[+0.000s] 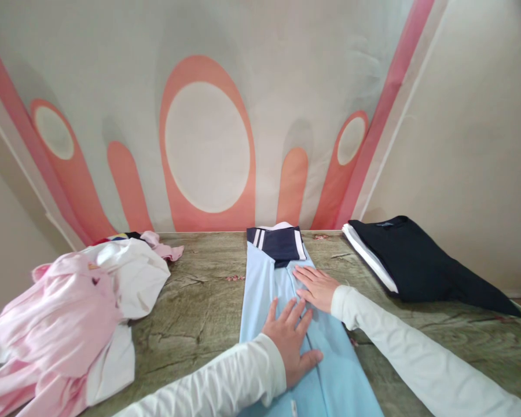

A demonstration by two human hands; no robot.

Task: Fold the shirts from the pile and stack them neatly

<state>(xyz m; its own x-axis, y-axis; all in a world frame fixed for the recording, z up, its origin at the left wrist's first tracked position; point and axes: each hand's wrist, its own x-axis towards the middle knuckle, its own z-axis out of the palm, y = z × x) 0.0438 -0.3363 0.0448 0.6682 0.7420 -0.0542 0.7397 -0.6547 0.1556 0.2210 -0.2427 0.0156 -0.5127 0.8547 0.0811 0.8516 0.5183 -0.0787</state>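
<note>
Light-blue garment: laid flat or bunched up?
Flat: the light-blue garment lies as a long, mostly smooth strip beneath the left hand and right hand.

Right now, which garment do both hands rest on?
The light blue garment with the navy, white-striped far end; the pink garment, left, and black garment, right, lie untouched.

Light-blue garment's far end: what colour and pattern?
The far end is dark navy with white stripes; it shows in the head view, the only one.
</note>
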